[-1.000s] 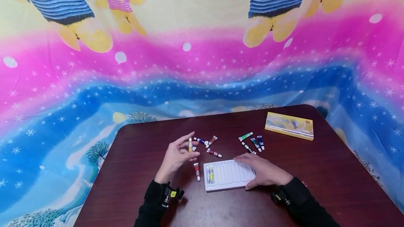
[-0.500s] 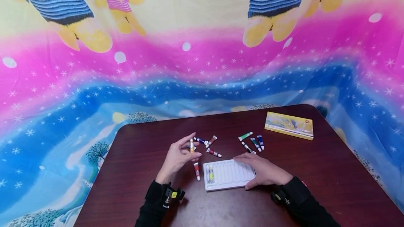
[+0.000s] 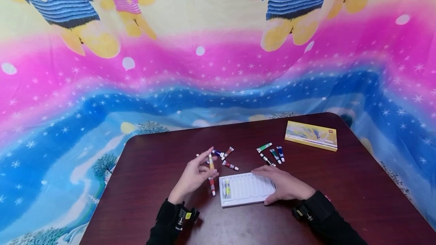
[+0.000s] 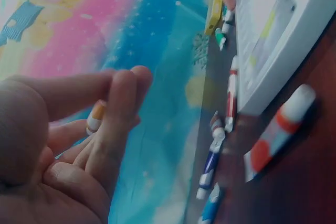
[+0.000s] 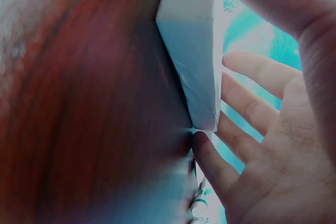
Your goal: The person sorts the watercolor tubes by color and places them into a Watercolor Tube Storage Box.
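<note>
A: Where to find the orange-yellow tube [image 3: 211, 162]?

B: Up in the left hand [image 3: 195, 175], above the dark table [image 3: 136, 184], near the left end of the white tray [image 3: 250, 186] and outside it. Tilted slightly off upright.

A: Gripped, or just resting there?

B: Gripped lightly — pinched between thumb and fingers. Mostly hidden behind the fingers in the left wrist view, so hard to tell cap from crimp.

A: And the right hand [image 3: 287, 184]?

B: Set across the right end of the tray, with thumb at the near edge and fingers at the far one, holding it between.

A: How likely to handle, that tube?

B: Light, probably, and soft in the body; easy to dent or squeeze out of shape. Smooth too, perhaps apt to turn between the fingertips. Best taken by the cap, probably the stiffest part, or gently across the middle.

A: The tray?

B: Light and thin-walled by the look of it, maybe quick to skid on polished wood — better steadied by both long edges than pressed on the grooves.

A: Anything close enough to knock?

B: Yes: a red tube [image 3: 212, 187] just below the left hand, on the table beside the tray, and a dark red tube [image 3: 230, 165] just beyond the tray. Inside, at the left end, a yellow-labelled tube [image 3: 228, 188].
</note>
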Available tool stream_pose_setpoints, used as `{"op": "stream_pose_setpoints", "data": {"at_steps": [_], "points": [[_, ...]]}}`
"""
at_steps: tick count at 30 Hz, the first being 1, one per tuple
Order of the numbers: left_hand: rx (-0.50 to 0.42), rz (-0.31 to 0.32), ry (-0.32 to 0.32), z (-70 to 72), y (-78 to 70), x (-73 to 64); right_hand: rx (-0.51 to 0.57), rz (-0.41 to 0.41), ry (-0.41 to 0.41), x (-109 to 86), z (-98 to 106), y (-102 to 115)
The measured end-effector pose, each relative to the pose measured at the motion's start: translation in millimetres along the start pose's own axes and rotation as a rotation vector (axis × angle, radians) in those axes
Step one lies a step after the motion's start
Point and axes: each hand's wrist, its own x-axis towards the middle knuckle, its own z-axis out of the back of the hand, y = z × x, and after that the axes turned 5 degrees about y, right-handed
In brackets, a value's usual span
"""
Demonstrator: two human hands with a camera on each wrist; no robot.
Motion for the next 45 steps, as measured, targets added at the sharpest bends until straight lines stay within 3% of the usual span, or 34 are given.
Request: {"op": "stream_pose_setpoints", "data": {"at_steps": [4,10,19,24,33,40,45], "points": [[0.063,-0.004,0.031,-12.4,1.9,-6.6,0.004,-0.001,-0.002,0.1,-0.5,0.3],[0.12,-0.037,0.025,-35.6,5.6,-4.3,-0.006,-0.018,0.002,1.1,0.1,1.3],[0.407,-0.116,-0.064,-65.2,11.7,-1.4,-0.012,-0.022,0.0,1.1,0.2,1.6],[0.461,-0.1,-0.075,-71.2,8.7,-4.4,-0.013,-0.016,-0.002,0.8,-1.3,0.5],[0.537,-0.15,-0.168,-80.2,4.3,-6.5,-0.012,-0.011,-0.011,1.3,-1.9,-0.8],[0.672,-0.131,-0.186,-88.4,10.2,-5.4,-0.005,-0.007,-0.011,1.1,-1.5,0.5],[0.856,-0.098,-0.162,-88.4,13.8,-4.2,-0.01,-0.003,-0.013,1.3,-1.0,1.0]]}}
